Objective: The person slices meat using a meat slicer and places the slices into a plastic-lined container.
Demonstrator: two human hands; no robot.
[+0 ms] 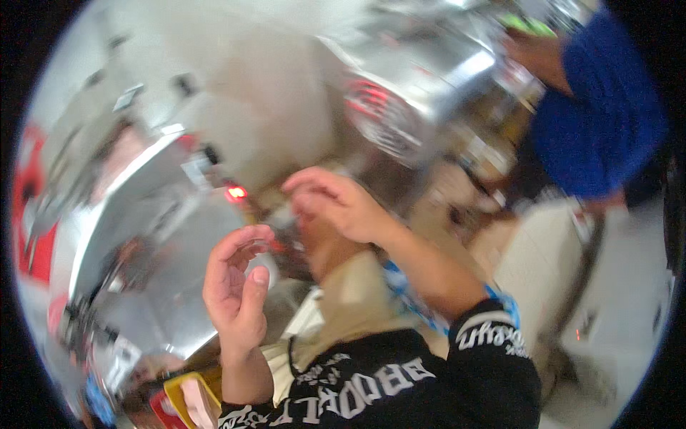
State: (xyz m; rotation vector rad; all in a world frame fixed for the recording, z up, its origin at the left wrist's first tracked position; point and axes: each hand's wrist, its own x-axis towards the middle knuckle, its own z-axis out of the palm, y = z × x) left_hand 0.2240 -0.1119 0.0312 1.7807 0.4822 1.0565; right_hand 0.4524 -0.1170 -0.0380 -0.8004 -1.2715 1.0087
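Note:
My left hand [236, 289] is raised in front of my body, thumb and fingers curved apart, with nothing visible between them. A small round whitish thing [269, 271] shows just beyond the thumb, too blurred to name. My right hand [340, 206] hovers farther forward and to the right, its fingers loosely bent and apart, and no object shows in it. Both hands are clear of the shiny metal worktable [193, 284] on the left. Below them my light-coloured trousers [356, 300] and a bare leg are in view.
A glowing red light [236, 193] is near the worktable's corner. Another metal table [429, 69] stands ahead, a red-and-white printed panel [380, 112] below its edge. At right, a person's blue sleeve [600, 112] reaches over it. Yellow and red trays [185, 399] lie lower left.

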